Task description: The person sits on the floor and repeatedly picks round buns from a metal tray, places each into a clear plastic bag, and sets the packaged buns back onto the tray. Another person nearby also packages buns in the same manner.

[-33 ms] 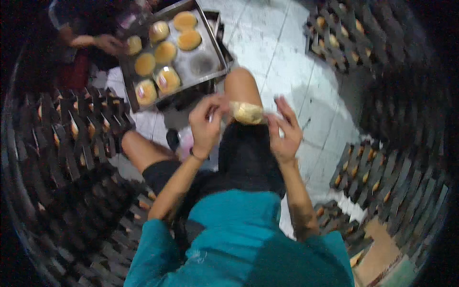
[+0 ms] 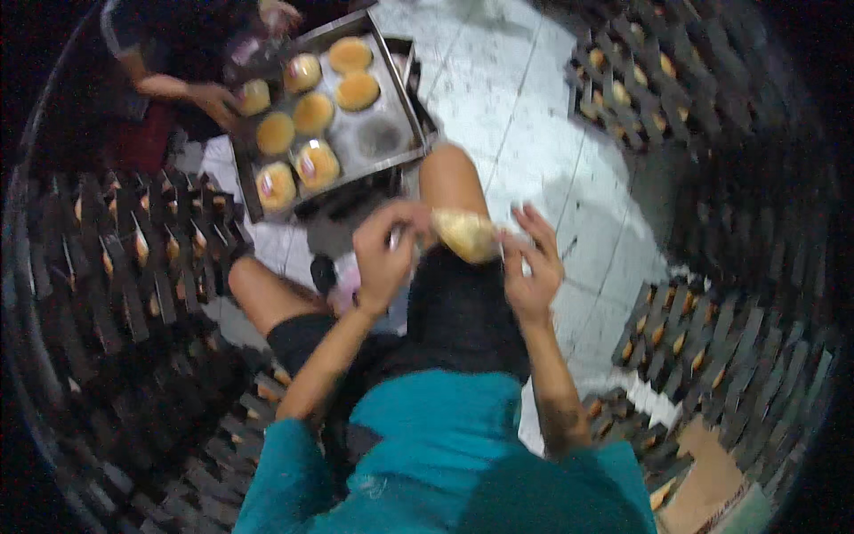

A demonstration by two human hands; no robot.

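Between my hands, above my bent knee, hangs a golden bun in a clear plastic bag, blurred by motion. My left hand pinches one end of the bag. At the bag's other end, the thumb and a finger of my right hand close on the plastic, while its other fingers stand up apart. Beyond my left hand lies a metal tray with several round buns. Some are bare, such as one golden bun; others are bagged with a label, such as the wrapped bun by the near edge.
Another person's hand reaches to the tray's left edge, beside a wrapped bun. Dark stacked racks with buns stand at left, and more racks at right. A cardboard piece lies lower right. White floor tiles show ahead.
The bagged bun has tipped, its right end now lower. My hands keep their pinch on the bag. The tray sits slightly lower in view, and the other person's hand has shifted a little.
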